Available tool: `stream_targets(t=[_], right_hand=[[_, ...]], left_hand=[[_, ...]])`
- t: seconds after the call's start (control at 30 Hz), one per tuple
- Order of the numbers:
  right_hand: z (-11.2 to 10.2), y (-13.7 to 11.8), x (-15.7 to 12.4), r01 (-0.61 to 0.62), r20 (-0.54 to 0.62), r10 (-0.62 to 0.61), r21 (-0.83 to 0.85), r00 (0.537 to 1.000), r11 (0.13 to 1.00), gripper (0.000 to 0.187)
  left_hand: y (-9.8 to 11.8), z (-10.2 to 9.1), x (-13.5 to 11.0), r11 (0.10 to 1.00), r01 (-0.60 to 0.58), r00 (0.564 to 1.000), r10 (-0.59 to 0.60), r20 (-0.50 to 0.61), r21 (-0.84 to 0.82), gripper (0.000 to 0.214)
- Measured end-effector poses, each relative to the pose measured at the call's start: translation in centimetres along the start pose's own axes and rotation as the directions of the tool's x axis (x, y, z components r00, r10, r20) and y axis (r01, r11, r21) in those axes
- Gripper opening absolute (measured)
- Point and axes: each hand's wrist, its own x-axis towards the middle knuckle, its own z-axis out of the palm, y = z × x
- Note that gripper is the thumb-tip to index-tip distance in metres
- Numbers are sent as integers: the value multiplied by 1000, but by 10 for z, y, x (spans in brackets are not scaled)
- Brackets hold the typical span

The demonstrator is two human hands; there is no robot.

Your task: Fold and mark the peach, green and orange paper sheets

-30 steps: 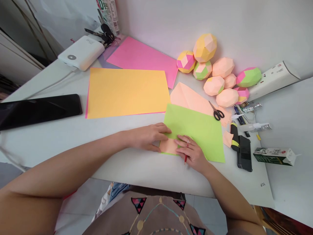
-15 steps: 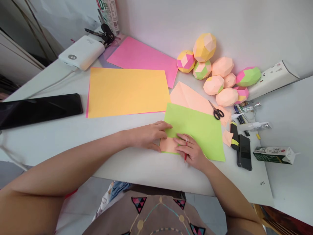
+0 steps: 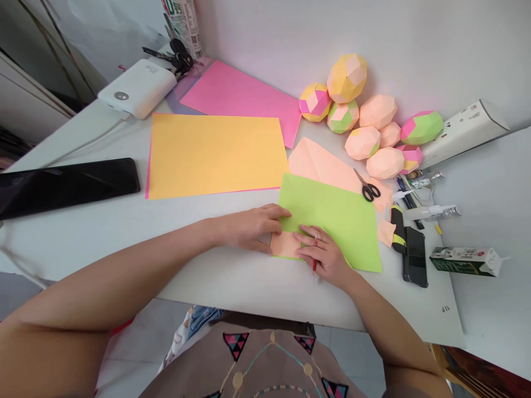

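Note:
A small peach paper piece (image 3: 285,245) lies on the lower left corner of a green sheet (image 3: 332,210). My left hand (image 3: 259,228) rests at the left edge of both, its fingers spread and pressing down, with the thumb by the peach piece's lower left corner. My right hand (image 3: 326,255) lies on the peach piece's right end and the green sheet. A slim red pencil or pen (image 3: 315,266) is tucked among the right fingers; its tip points toward me. The palm partly hides it.
Behind lie a yellow sheet (image 3: 215,155), a pink sheet (image 3: 244,102) and a peach sheet (image 3: 319,163) with scissors (image 3: 368,190). Faceted paper eggs (image 3: 377,113) stand by the wall. Rightward are a cutter (image 3: 397,229), a phone (image 3: 415,257) and a carton (image 3: 464,261); leftward, a power bank (image 3: 139,88).
Both hands hold the same pose on the papers. The view has shifted very slightly; nothing else has visibly moved.

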Motion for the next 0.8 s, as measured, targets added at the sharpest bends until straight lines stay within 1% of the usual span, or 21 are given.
stream_targets(t=[0.17, 0.43, 0.8], right_hand=[[0, 0, 0, 5, 1, -5, 0, 1000, 1000, 13], [1, 1, 0, 3, -19, -2, 56, 1000, 998, 13], [1, 2, -1, -5, -11, 6, 66, 1000, 998, 13]], left_hand=[[-1, 2, 0, 1000, -20, 1000, 20, -4, 7, 26], [-3, 2, -1, 1000, -9, 1000, 9, -4, -18, 26], [0, 0, -1, 1000, 6, 1000, -6, 11, -13, 22]])
